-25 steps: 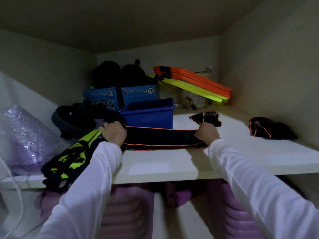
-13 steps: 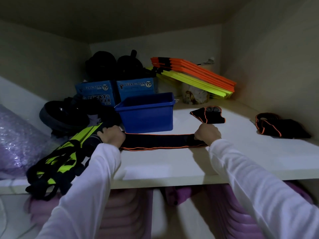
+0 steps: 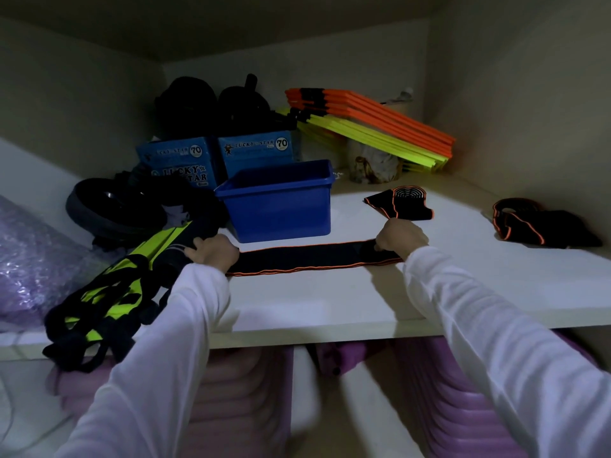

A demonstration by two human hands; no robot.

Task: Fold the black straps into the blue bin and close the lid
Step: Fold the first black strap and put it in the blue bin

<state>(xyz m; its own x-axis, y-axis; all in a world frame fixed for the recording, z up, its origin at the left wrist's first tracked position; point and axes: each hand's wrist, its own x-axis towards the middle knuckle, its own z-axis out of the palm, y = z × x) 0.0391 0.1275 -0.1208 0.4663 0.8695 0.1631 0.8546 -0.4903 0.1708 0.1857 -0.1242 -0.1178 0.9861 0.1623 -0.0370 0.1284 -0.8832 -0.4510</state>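
Note:
A long black strap with orange edging [image 3: 307,257] lies flat on the white shelf [image 3: 317,302], just in front of the open blue bin [image 3: 281,209]. My left hand [image 3: 215,252] grips its left end and my right hand [image 3: 400,238] pinches its right end, holding it stretched out. The strap's far end [image 3: 400,201] with a ribbed patch lies behind my right hand. A second black and orange strap [image 3: 542,223] sits bunched at the right. No lid is visible.
Black and neon-yellow gear [image 3: 109,299] hangs over the shelf's left front edge. Blue Lucky Star boxes [image 3: 218,157], black round items [image 3: 112,206] and orange and yellow flat bars [image 3: 373,123] crowd the back. Bubble wrap [image 3: 29,262] fills the far left. Purple bins [image 3: 244,398] stand below.
The strap now lies lower and flatter on the shelf, pulled straight between both hands. The view has tilted slightly, showing more of the shelf's right side.

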